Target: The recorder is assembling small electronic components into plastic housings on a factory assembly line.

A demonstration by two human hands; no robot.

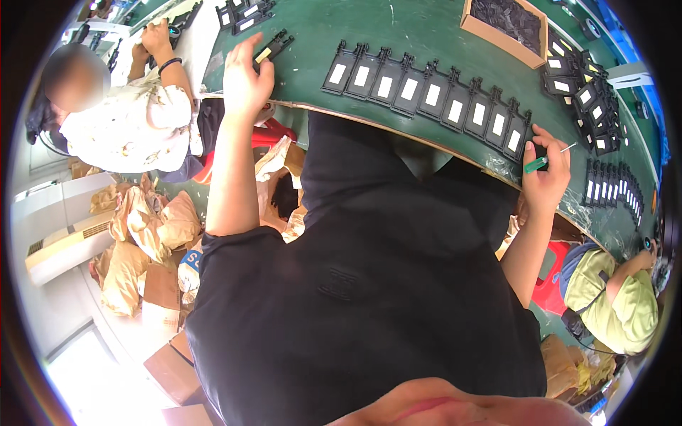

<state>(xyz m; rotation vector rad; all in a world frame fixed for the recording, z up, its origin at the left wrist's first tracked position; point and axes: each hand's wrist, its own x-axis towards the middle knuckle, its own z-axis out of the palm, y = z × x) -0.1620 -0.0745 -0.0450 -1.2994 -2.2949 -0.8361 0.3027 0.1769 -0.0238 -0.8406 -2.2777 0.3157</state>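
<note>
My left hand (247,79) is at the upper left over the green table, fingers stretched out and thumb apart. Just right of its fingers lies a slim black plastic part (274,50) with a pale yellow label; whether they touch it I cannot tell. At the table's near edge, my right hand (545,174) is closed round a screwdriver (536,165) with a green handle, its thin shaft pointing to the right. Its fingertips are close to the right end of a slanting row of flat black plastic parts (432,96), each with a white label.
A cardboard box (503,35) of small black pieces stands at the back right. Piled black parts (593,99) and another row of them (612,186) lie further right. Co-workers sit at left (128,131) and right (618,305). Paper bags (128,270) cover the floor at left.
</note>
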